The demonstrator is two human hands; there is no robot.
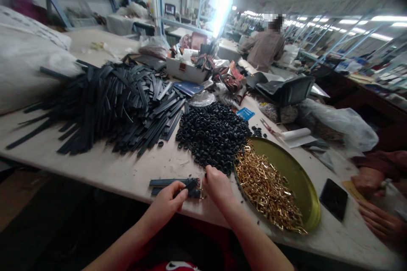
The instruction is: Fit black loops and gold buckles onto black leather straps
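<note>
My left hand (171,200) is closed on a dark strap (190,185) near the table's front edge, the thumb pressing on it. Under and beside it lie several dark straps (159,183) with gold buckles (198,182) at their right ends. My right hand (218,184) is at the near edge of a heap of small black loops (213,133), its fingers pinched together; what is between the fingertips is hidden. To its right, gold buckles (263,186) fill part of a round gold tray (302,178).
A large pile of dark straps (117,101) covers the table's left side. A black phone (333,198) lies right of the tray, beside another person's hands (377,216). Scissors (267,125), a blue packet (245,113) and a white box (186,71) lie farther back.
</note>
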